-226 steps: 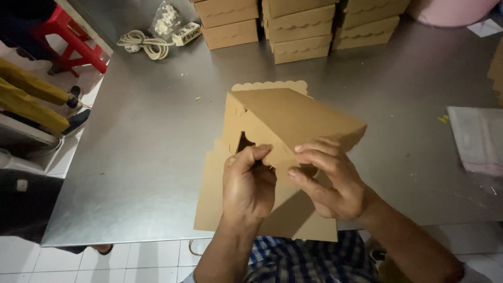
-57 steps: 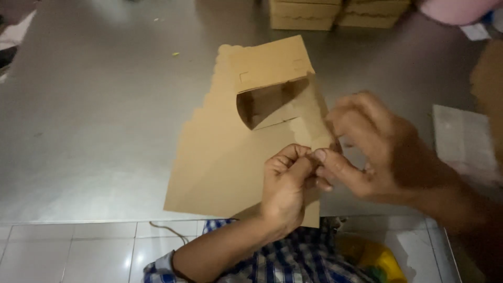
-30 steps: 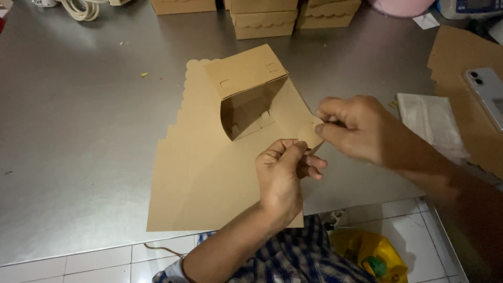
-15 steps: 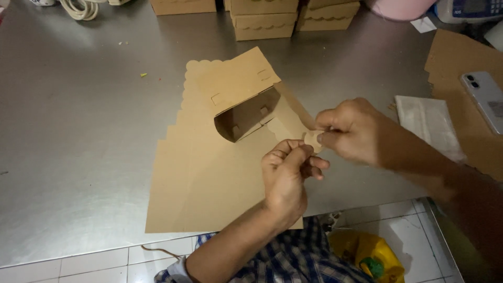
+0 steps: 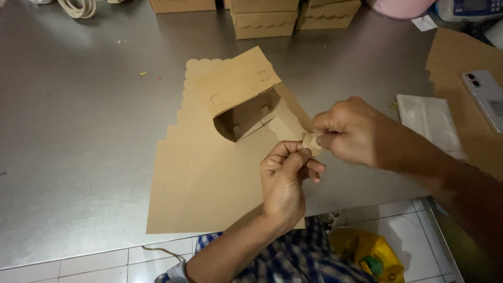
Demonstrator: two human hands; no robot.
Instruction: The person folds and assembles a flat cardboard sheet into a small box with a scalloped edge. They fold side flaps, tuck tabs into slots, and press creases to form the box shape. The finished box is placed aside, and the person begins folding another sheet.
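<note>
Where the steel table (image 5: 78,157) carries a stack of flat brown cardboard blanks (image 5: 199,183), a partly folded cardboard box (image 5: 246,102) stands on the stack, its open cavity holding nothing. The left hand (image 5: 285,181) is curled shut, pinching the box's small end tab (image 5: 312,141). The right hand (image 5: 356,131) is closed on the same tab. Finished boxes (image 5: 264,21) sit closed along the far edge.

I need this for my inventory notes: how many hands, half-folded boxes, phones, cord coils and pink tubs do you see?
Hands: 2 (left hand, right hand)
Half-folded cardboard box: 1
Phone: 1
White cord coil: 1
Pink tub: 1
Total: 6
</note>
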